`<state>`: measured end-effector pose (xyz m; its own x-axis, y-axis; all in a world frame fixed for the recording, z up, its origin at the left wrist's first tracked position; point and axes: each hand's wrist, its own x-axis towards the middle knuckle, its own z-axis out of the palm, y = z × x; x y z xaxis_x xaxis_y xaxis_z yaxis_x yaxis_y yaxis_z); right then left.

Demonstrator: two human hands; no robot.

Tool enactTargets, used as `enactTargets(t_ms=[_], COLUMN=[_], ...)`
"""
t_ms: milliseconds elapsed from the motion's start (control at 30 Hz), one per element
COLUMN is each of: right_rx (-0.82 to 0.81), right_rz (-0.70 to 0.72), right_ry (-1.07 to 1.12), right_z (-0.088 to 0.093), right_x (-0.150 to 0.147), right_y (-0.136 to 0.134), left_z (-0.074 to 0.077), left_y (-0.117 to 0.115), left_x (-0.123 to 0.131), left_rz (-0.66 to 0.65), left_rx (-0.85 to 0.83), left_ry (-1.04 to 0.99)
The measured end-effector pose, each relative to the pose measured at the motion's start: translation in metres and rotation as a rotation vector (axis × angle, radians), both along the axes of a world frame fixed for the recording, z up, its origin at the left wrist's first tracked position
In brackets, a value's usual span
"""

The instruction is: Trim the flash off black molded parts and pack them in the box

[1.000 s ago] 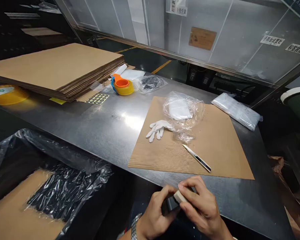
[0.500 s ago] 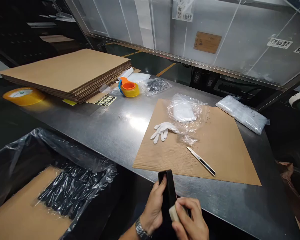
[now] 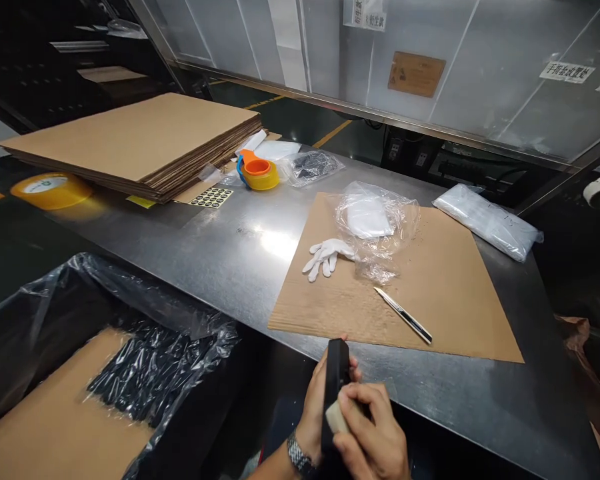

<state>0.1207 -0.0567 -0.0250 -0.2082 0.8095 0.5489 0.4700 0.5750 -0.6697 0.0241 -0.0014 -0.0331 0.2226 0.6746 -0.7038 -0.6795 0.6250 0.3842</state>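
Observation:
My left hand (image 3: 314,407) is wrapped round a long black plastic part (image 3: 336,367) with rounded corners, held upright in front of the table edge. My right hand (image 3: 375,427) pinches a small pale beige block (image 3: 336,418) and presses it against the side of the black part. What the block is made of I cannot tell. Beyond the hands, a utility knife (image 3: 404,315) lies on a flat cardboard sheet (image 3: 455,287). A white glove (image 3: 327,257) rests there too, beside a crumpled clear plastic bag (image 3: 375,213) with white material in it.
A cardboard stack (image 3: 140,133) stands at the back left of the metal table (image 3: 230,267), near yellow tape on an orange dispenser (image 3: 257,172) and another tape roll (image 3: 50,190). A plastic-lined bin (image 3: 80,267) is at lower left. A wrapped white pack (image 3: 487,220) lies at right.
The black part has turned in my left hand, so its open hollow no longer faces me and a narrower side shows. The right hand has moved slightly left with the beige block.

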Motion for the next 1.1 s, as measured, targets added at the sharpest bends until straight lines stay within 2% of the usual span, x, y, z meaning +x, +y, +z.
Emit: enactTargets(t_ms=[133, 200, 333, 433, 533, 633, 767, 833, 900, 967, 1033, 1100], right_rx=[0.023, 0.034, 0.126, 0.109, 0.044, 0.061, 0.14, 0.126, 0.078, 0.065, 0.088, 0.091], right_rz=[-0.081, -0.118, -0.148, -0.182, -0.274, -0.334, -0.267, -0.29, -0.326, -0.284, -0.176, -0.112], right_ry=[0.024, 0.032, 0.042, 0.074, 0.141, 0.174, 0.031, -0.016, -0.018, -0.02, -0.043, -0.067], right_z=[-0.007, -0.006, -0.004, -0.006, -0.01, -0.008, 0.002, 0.008, 0.012, 0.016, 0.02, 0.023], right_x=[-0.003, -0.002, -0.003, -0.004, -0.007, -0.005, 0.008, 0.017, 0.023, 0.026, 0.028, 0.032], right_y=[-0.002, 0.0, 0.001, -0.001, -0.004, -0.004, 0.007, 0.014, 0.02, 0.022, 0.023, 0.023], left_z=[0.009, 0.014, 0.022, 0.024, 0.026, 0.026, 0.027, 0.029, 0.031, 0.031, 0.028, 0.024], left_y=[-0.004, -0.006, -0.01, -0.013, -0.014, -0.016, -0.02, -0.02, -0.021, -0.023, -0.025, -0.026], left_x=[-0.008, -0.012, -0.013, -0.011, -0.014, -0.018, -0.022, -0.021, -0.019, -0.017, -0.016, -0.016], left_rz=[-0.039, -0.078, -0.058, -0.02, -0.069, -0.157, -0.337, -0.451, -0.515, -0.473, -0.398, -0.419], left_rx=[0.186, 0.255, 0.235, 0.23, 0.231, 0.262, 0.467, 0.548, 0.559, 0.521, 0.478, 0.478], left_ry=[-0.065, -0.027, 0.179, 0.256, 0.156, 0.011, 0.082, 0.106, 0.088, 0.143, 0.236, 0.226])
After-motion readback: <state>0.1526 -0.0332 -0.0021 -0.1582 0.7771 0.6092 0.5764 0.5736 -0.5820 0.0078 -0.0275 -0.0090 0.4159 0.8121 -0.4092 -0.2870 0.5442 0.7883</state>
